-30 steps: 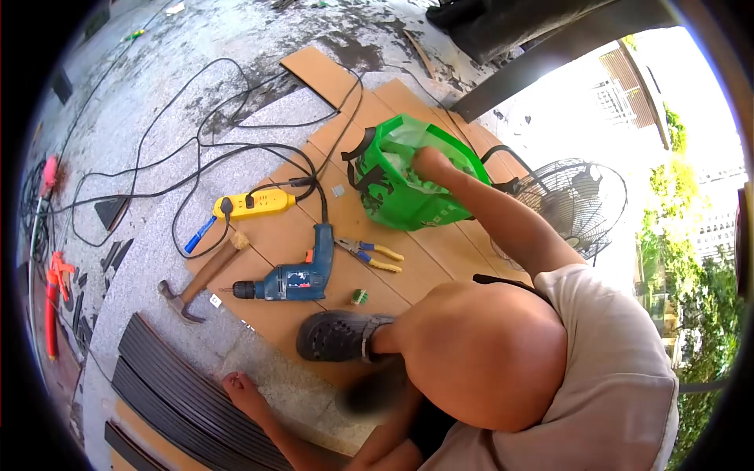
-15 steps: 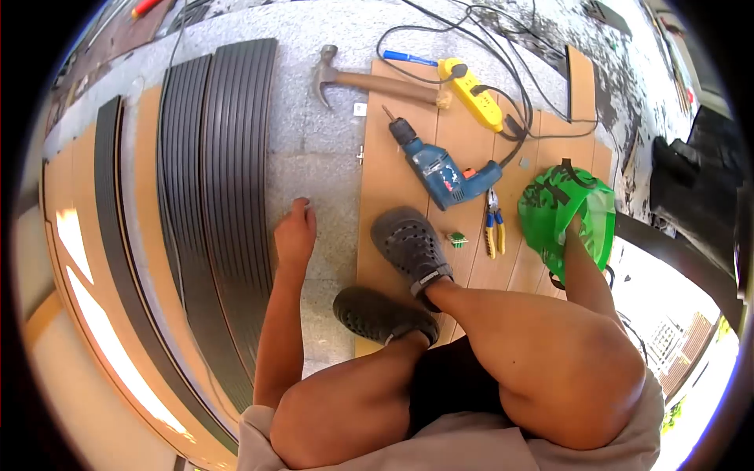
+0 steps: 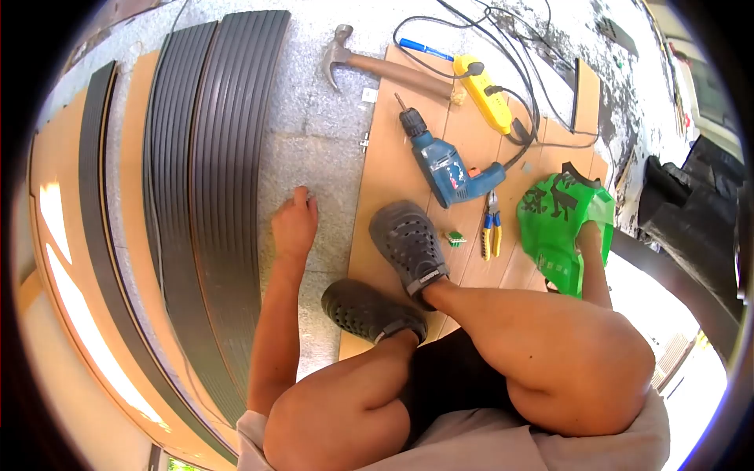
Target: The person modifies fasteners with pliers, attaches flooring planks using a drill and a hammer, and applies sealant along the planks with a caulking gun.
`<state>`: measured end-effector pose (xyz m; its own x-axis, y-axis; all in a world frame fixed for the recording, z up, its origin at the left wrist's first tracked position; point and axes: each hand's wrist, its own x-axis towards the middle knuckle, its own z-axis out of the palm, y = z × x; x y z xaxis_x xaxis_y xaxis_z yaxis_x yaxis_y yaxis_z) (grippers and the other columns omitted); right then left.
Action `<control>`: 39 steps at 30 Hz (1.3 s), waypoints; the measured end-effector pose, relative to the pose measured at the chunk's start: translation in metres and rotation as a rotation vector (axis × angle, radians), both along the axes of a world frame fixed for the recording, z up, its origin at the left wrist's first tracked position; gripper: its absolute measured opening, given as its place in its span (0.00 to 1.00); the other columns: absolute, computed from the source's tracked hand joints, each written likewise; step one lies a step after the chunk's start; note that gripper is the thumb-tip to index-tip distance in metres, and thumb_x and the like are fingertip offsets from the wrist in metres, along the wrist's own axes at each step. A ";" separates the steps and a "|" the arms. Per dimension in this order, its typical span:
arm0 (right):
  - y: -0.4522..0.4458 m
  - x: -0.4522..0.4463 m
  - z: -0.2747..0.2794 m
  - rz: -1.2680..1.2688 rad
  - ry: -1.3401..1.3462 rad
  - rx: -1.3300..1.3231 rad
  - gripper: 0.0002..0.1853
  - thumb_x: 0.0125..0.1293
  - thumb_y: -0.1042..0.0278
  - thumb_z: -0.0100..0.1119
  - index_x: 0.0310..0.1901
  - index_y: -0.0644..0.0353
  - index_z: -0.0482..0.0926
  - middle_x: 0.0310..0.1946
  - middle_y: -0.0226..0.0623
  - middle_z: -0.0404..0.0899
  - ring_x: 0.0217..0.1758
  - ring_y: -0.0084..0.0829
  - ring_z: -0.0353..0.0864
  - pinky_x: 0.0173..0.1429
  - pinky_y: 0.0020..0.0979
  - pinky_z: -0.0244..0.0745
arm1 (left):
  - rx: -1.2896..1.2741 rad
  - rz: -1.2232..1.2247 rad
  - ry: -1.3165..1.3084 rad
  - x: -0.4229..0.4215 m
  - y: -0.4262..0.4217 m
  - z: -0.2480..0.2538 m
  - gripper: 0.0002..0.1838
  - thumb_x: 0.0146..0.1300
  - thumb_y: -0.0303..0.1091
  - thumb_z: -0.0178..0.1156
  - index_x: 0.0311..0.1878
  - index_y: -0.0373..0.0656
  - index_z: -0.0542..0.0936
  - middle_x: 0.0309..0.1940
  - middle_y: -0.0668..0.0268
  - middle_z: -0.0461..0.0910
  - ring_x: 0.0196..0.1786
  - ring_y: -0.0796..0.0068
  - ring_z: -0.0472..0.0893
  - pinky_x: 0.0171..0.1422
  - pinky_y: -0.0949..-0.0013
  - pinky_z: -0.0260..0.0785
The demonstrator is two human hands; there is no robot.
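Observation:
My left hand (image 3: 295, 226) is closed above the grey concrete floor (image 3: 310, 153), between the ribbed dark boards and the tan panels. Whatever its fingers hold, if anything, I cannot make out. My right hand (image 3: 588, 237) reaches into a green plastic bag (image 3: 554, 216) with dark lettering, and its fingers are hidden inside. Left of the bag lie pliers (image 3: 492, 228) with blue and yellow handles. A small green-and-white packet (image 3: 455, 238) rests near my shoe. Farther up, a blue corded drill (image 3: 446, 166) with a bit lies on the tan panels (image 3: 377, 173).
A claw hammer (image 3: 393, 71), a yellow power strip (image 3: 483, 96) and a blue pen-like tool (image 3: 426, 49) lie beyond the drill. Black cables (image 3: 503, 43) loop at the back. Ribbed dark boards (image 3: 236, 102) line the left. My clogs (image 3: 408, 243) stand at the centre.
The green bag has shifted in shape, and my right hand sits differently in its opening. My left hand stays closed over the floor. The whole view has tilted slightly.

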<state>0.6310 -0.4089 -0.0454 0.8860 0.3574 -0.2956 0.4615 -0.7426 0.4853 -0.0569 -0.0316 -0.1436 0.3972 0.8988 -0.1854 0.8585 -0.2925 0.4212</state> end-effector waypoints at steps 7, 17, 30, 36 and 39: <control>0.252 -0.176 0.163 0.284 0.116 0.645 0.15 0.80 0.56 0.55 0.49 0.59 0.85 0.35 0.45 0.89 0.37 0.41 0.91 0.42 0.42 0.83 | -0.055 0.106 -0.030 0.009 0.001 0.009 0.13 0.74 0.43 0.65 0.54 0.48 0.78 0.33 0.54 0.86 0.37 0.48 0.86 0.38 0.47 0.77; 0.335 -0.361 0.121 0.665 1.138 0.478 0.07 0.78 0.67 0.59 0.50 0.59 0.82 0.29 0.38 0.85 0.30 0.35 0.86 0.38 0.36 0.80 | -0.178 -0.186 -0.837 0.117 0.023 0.156 0.14 0.68 0.31 0.69 0.56 0.41 0.86 0.41 0.55 0.88 0.43 0.50 0.87 0.51 0.56 0.81; 0.339 -0.361 0.092 1.032 1.062 0.256 0.07 0.74 0.62 0.61 0.46 0.54 0.83 0.36 0.42 0.87 0.41 0.49 0.88 0.41 0.50 0.81 | -0.960 -0.134 -0.937 0.094 -0.001 0.119 0.11 0.77 0.32 0.57 0.50 0.36 0.85 0.36 0.62 0.89 0.36 0.67 0.87 0.46 0.63 0.79; 0.337 -0.360 0.085 0.943 1.092 0.481 0.13 0.67 0.72 0.62 0.53 0.53 0.84 0.36 0.38 0.87 0.41 0.46 0.89 0.46 0.48 0.84 | -1.287 -0.062 -0.974 0.105 0.006 0.090 0.09 0.79 0.32 0.59 0.52 0.36 0.81 0.42 0.57 0.90 0.40 0.74 0.87 0.47 0.71 0.79; 0.313 -0.323 0.066 0.530 1.038 0.578 0.29 0.60 0.75 0.66 0.66 0.57 0.78 0.47 0.45 0.85 0.52 0.50 0.86 0.61 0.49 0.82 | -1.343 0.303 -1.202 0.105 0.007 0.071 0.08 0.81 0.33 0.57 0.52 0.39 0.77 0.47 0.52 0.89 0.46 0.69 0.89 0.51 0.69 0.82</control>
